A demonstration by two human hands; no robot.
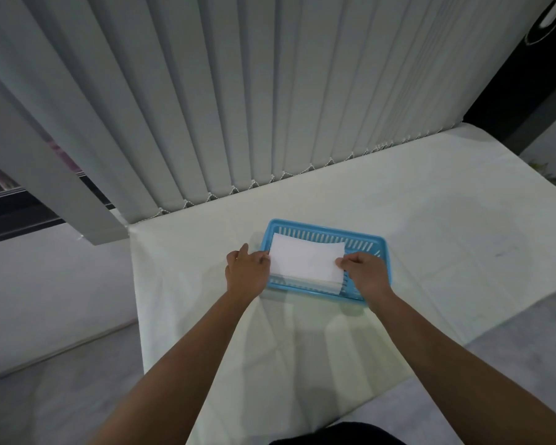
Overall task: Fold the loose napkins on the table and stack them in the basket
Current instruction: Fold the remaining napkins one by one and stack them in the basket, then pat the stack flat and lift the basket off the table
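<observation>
A blue slotted plastic basket (369, 244) sits on the table covered by a pale cloth (430, 220). A folded white napkin (305, 260) hangs over the basket, held flat by both ends. My left hand (246, 273) pinches its left edge at the basket's left wall. My right hand (365, 273) pinches its right edge over the basket's right side. More folded white napkin layers (315, 285) lie inside the basket beneath it, near the front wall.
Grey vertical blinds (238, 107) hang down to the table's far edge. A dark window frame (16, 213) shows at the left, a dark post (527, 81) at the right. Grey floor surrounds the table on both sides.
</observation>
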